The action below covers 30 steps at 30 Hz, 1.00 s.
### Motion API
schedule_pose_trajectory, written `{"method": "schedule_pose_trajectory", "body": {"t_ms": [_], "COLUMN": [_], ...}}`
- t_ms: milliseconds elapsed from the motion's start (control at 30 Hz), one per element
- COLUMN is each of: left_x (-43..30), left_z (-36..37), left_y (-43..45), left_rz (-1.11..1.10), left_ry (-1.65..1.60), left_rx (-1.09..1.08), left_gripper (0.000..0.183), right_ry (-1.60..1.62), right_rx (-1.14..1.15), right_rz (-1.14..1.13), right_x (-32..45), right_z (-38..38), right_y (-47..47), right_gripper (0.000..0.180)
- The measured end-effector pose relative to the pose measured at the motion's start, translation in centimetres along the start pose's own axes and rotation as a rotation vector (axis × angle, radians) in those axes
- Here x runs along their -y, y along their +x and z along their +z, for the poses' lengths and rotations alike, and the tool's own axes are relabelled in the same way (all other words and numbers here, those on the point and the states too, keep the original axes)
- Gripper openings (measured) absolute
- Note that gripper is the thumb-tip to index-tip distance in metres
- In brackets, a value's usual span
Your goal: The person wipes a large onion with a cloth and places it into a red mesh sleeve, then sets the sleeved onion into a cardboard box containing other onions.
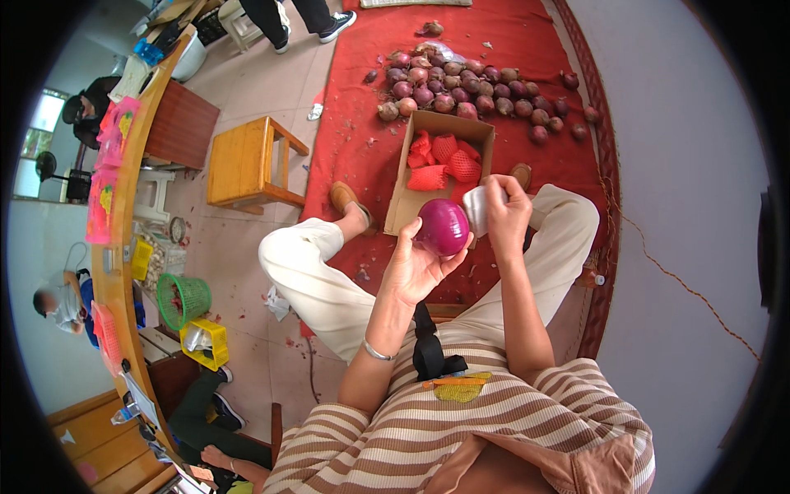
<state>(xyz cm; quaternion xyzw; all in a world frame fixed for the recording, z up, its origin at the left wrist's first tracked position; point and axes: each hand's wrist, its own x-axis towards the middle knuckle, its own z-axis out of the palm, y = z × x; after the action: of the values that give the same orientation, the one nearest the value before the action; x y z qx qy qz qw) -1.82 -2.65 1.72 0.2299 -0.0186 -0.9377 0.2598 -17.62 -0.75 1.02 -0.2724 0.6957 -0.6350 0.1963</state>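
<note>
A smooth, glossy red onion [442, 227] rests in the fingers of my left hand [415, 267], held up in front of my lap. My right hand [507, 213] pinches a folded white cloth [476, 210] just to the right of the onion. A narrow gap seems to lie between cloth and onion. Beyond both hands, a cardboard box [398, 204] stands between my feet on the red cloth floor covering [345, 129]. Several red foam net sleeves [463, 165] lie inside it, some rounded over contents I cannot make out.
Past the box spreads a pile of unpeeled red onions [457, 86]. To the left are a wooden stool [244, 162], a green basket [184, 300], a yellow crate [213, 343] and a long table [139, 259]. Other people are nearby. A wall [685, 204] runs along the right.
</note>
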Motion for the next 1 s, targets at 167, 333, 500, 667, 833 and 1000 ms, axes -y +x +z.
{"method": "schedule_pose_trajectory", "body": {"t_ms": [167,333,500,667,833,1000], "left_x": [0.4,0.4,0.0,0.9,-0.4,0.2], "left_z": [-0.6,-1.3,-1.3,-1.6,-1.5,-2.2], "left_y": [0.8,0.5,0.2,0.9,0.1,0.7], "left_rz": [0.033,-0.008,-0.057,0.033,-0.035,0.080], "left_ry": [0.136,0.267,0.248,0.306,0.170,0.258], "left_rx": [-0.064,-0.066,0.029,-0.034,0.121,0.017], "left_gripper": [0.053,0.050,0.050,0.057,0.055,0.051], "right_ry": [0.504,-0.178,0.461,-0.109,0.267,-0.073], "right_rx": [0.272,0.171,0.313,0.295,0.224,0.268], "right_rz": [0.202,0.032,0.351,-0.048,0.261,-0.257], "right_x": [3.1,0.9,1.1,2.1,1.4,3.3], "right_z": [-0.4,-0.4,-2.3,-0.2,-0.9,1.1], "right_y": [-0.5,0.0,0.5,-0.6,0.5,-1.6], "right_gripper": [0.015,0.021,0.021,0.019,0.020,0.014]}}
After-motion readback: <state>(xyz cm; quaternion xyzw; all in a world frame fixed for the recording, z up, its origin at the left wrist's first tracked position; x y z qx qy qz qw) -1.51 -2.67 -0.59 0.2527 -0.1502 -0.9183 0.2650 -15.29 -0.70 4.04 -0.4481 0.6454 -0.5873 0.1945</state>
